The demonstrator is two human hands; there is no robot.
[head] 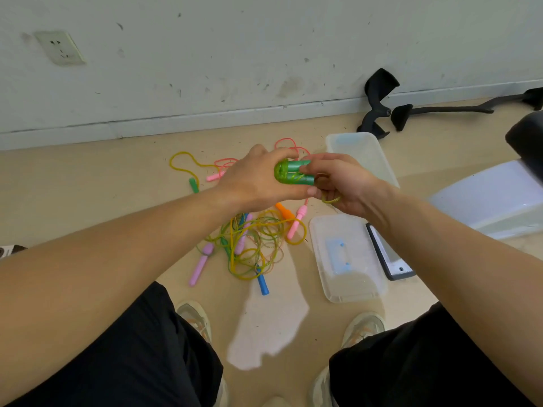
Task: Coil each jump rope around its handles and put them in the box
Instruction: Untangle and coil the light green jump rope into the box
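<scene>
Beige, smooth floor (117, 171) fills my view, speckled with dark flecks and meeting a scuffed white wall (264, 54) at a pale skirting strip. A white socket plate (60, 48) sits on the wall to the left.

Above the floor I see both hands meeting on a pair of translucent green handles (293, 173), glossy cylinders lying side by side. The left hand (255, 180) wraps them with its fingers curled over the top. The right hand (340, 183) pinches their other end, and a thin loop of yellow-green cord (330, 199) shows under its palm.

Just beyond the right hand stands the box (361, 154), frosted clear plastic with rounded corners and its top open. Its lid (346, 259) lies flat nearer to me, with a pale blue patch in the middle.

Between the hands and the person's shoes lies a tangle of ropes (252, 245): thin, shiny yellow, green and orange cords looped over one another, with pink, lilac, blue and orange handles sticking out. More yellow and pink cord trails toward the wall.

Black padded chair parts (379, 101) lean at the skirting on the right.
</scene>
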